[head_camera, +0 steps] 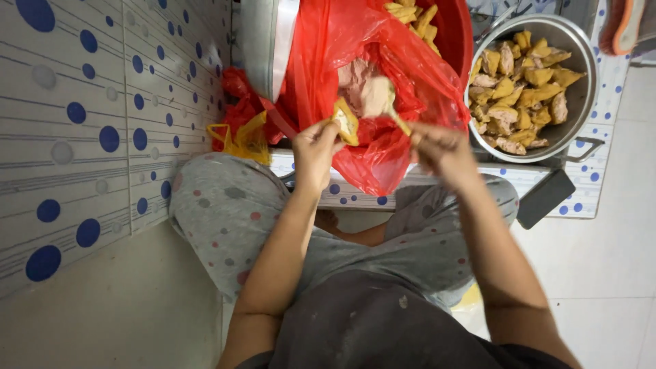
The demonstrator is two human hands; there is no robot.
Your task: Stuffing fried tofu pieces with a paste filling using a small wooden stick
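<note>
My left hand (313, 152) holds a yellow fried tofu puff (345, 120) with its cut side up, over a red plastic bag (383, 89). My right hand (441, 149), blurred, grips a thin stick or spoon handle (398, 121) whose tip carries a lump of pale pinkish paste (377, 94) just above the puff. More of the same paste lies inside the bag (353, 76). I sit cross-legged in grey dotted trousers (232, 212).
A metal pot (581, 96) at the right holds several stuffed yellow puffs. Plain puffs (413, 15) sit in a red basin at the top. A yellow bag (244, 140) lies by the tiled wall with blue dots (89, 123). A dark flat object (544, 198) lies near my right knee.
</note>
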